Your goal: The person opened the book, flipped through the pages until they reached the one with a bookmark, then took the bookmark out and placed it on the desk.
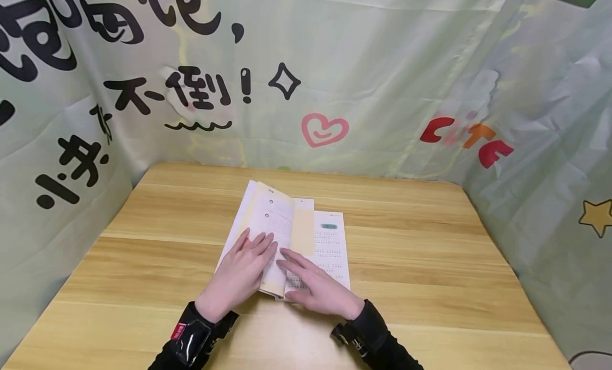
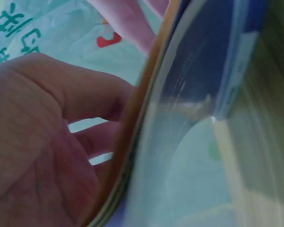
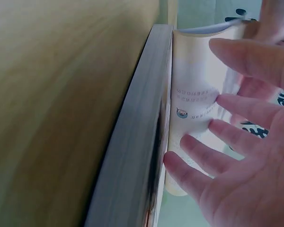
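An open booklet with cream-edged printed pages and punched-looking circles lies tilted near the table's middle. Beneath its right side is a thick book with a white page of text; the book's page edges show in the right wrist view. My left hand rests on the booklet's left page, fingers extended; in the left wrist view the booklet's edge hides its fingertips. Along the fold, my right hand touches the page with fingers spread and nearly straight, as the right wrist view also shows.
The wooden table extends around the books on all sides. A pale fabric curtain with printed lettering and shapes hangs behind the table and along both sides. Black cuffs cover both wrists.
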{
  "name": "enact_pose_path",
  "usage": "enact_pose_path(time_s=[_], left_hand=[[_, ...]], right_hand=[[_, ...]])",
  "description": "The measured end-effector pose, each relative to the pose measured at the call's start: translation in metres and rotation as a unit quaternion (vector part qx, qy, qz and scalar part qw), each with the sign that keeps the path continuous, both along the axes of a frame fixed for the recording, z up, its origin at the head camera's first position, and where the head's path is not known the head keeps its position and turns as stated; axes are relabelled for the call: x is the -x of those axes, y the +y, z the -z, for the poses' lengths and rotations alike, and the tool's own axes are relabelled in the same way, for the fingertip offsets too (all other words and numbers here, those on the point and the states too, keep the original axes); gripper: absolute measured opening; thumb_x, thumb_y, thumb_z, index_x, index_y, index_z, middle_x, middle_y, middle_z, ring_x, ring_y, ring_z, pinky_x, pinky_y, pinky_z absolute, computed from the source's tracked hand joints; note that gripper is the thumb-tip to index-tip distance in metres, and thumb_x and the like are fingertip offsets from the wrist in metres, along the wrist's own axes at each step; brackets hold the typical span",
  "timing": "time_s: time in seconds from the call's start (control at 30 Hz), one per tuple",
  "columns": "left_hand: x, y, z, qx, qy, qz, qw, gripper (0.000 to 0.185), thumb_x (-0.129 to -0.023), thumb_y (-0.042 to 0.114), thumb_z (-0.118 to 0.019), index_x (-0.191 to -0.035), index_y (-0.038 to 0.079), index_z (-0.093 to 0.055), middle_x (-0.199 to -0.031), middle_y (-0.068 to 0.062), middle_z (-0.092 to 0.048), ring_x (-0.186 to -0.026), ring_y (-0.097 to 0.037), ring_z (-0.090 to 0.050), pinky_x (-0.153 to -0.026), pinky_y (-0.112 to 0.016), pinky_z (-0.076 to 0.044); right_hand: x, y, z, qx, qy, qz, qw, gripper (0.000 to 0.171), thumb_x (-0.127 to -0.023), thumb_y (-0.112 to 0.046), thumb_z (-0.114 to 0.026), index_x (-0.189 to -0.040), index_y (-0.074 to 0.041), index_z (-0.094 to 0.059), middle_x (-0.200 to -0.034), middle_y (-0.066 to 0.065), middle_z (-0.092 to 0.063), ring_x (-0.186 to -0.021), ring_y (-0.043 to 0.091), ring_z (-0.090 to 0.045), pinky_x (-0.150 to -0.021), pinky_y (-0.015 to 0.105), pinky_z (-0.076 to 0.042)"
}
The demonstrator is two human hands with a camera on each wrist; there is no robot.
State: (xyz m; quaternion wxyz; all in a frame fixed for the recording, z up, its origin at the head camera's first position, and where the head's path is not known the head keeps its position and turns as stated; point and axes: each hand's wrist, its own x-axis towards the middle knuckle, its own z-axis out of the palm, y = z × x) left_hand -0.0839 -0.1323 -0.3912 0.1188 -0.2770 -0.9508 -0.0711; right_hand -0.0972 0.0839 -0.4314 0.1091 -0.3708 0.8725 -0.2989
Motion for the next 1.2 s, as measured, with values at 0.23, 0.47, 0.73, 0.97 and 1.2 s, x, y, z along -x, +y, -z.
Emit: enact_pose_path(time_s=[0.23, 0.47, 0.73, 0.97, 1.2], left_hand=[[0.006, 0.0, 0.013, -0.021, -0.067, 0.009, 0.9975, 0.045, -0.087, -0.005, -0.06, -0.132, -0.004, -0.061, -0.145, -0.02, -0.057, -0.135, -0.034, -0.057, -0.117, -0.057, -0.04], [0.013, 0.004, 0.026, -0.037, -0.098, 0.028, 0.9942, 0.045, -0.098, 0.01, -0.057, -0.139, -0.008, -0.054, -0.153, -0.021, -0.049, -0.143, -0.035, -0.048, -0.118, -0.057, -0.038], [0.01, 0.007, 0.028, -0.043, -0.186, 0.006, 0.9816, 0.045, -0.102, 0.014, -0.05, -0.147, 0.013, -0.052, -0.163, -0.004, -0.039, -0.153, -0.033, -0.032, -0.111, -0.078, -0.03], [0.007, 0.01, 0.028, -0.032, -0.201, -0.014, 0.979, 0.051, -0.103, 0.031, -0.053, -0.151, 0.012, -0.047, -0.164, -0.001, -0.036, -0.154, -0.037, -0.028, -0.109, -0.08, -0.03], [0.004, 0.012, 0.029, -0.016, -0.188, -0.027, 0.9817, 0.065, -0.098, 0.039, -0.061, -0.152, 0.006, -0.043, -0.165, -0.008, -0.034, -0.154, -0.034, -0.028, -0.117, -0.074, -0.025]], right_hand=[[0.0, 0.004, 0.001, -0.002, 0.002, -0.019, 1.0, 0.062, -0.094, -0.025, -0.071, -0.149, -0.007, -0.048, -0.166, 0.008, -0.031, -0.151, 0.025, -0.037, -0.123, 0.043, -0.036], [0.005, 0.009, 0.005, 0.052, 0.012, 0.027, 0.998, 0.049, -0.096, -0.018, -0.065, -0.141, -0.001, -0.056, -0.153, 0.012, -0.051, -0.142, 0.029, -0.05, -0.117, 0.048, -0.042], [0.012, 0.013, 0.011, 0.12, 0.001, 0.127, 0.985, 0.04, -0.092, -0.01, -0.067, -0.131, 0.002, -0.063, -0.144, 0.023, -0.057, -0.137, 0.041, -0.052, -0.114, 0.058, -0.042], [0.017, 0.017, 0.013, 0.205, -0.067, 0.203, 0.955, 0.045, -0.093, -0.007, -0.067, -0.137, 0.0, -0.058, -0.148, 0.023, -0.053, -0.138, 0.043, -0.049, -0.115, 0.057, -0.042], [0.027, 0.016, 0.009, 0.263, -0.135, 0.251, 0.922, 0.052, -0.095, -0.007, -0.064, -0.144, 0.002, -0.049, -0.153, 0.023, -0.046, -0.142, 0.045, -0.043, -0.118, 0.056, -0.04]])
